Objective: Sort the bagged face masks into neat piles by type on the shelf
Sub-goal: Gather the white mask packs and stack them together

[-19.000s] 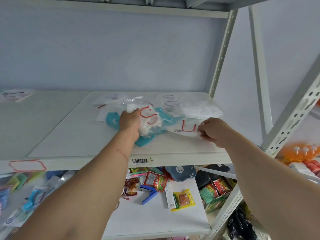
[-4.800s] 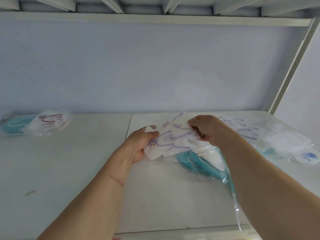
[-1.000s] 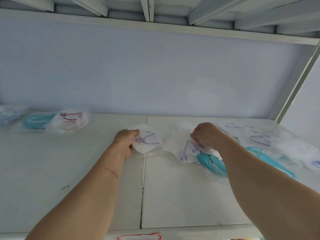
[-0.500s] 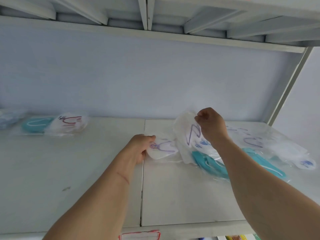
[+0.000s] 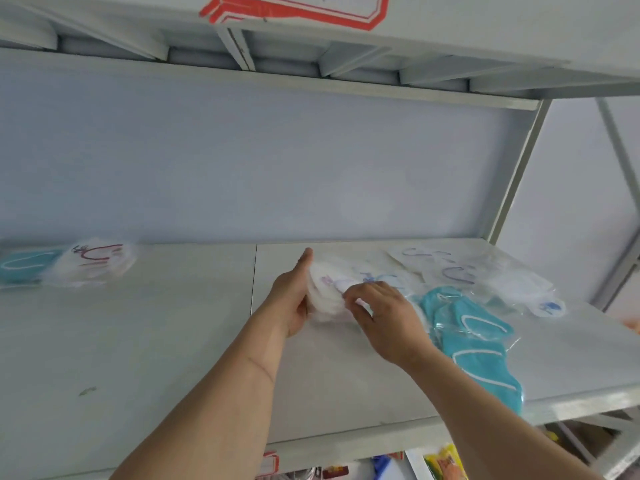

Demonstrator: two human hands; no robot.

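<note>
Both forearms reach up over the white metal shelf (image 5: 346,368); the left hand (image 5: 291,299), fingers straight and edge-on, braces the small stack of clear-bagged white masks (image 5: 327,292) mid-shelf, while the right hand (image 5: 384,317) presses flat-fingered on its near side

On the shelf (image 5: 173,341), the left hand (image 5: 294,296) braces a small stack of white bagged masks (image 5: 327,292) while the right hand (image 5: 384,317) presses its top; teal bagged masks (image 5: 474,337) lie right of the stack.

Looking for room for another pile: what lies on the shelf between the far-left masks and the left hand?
Nothing: in the head view the shelf is bare between the far-left masks and the left hand, save the board seam.
</note>
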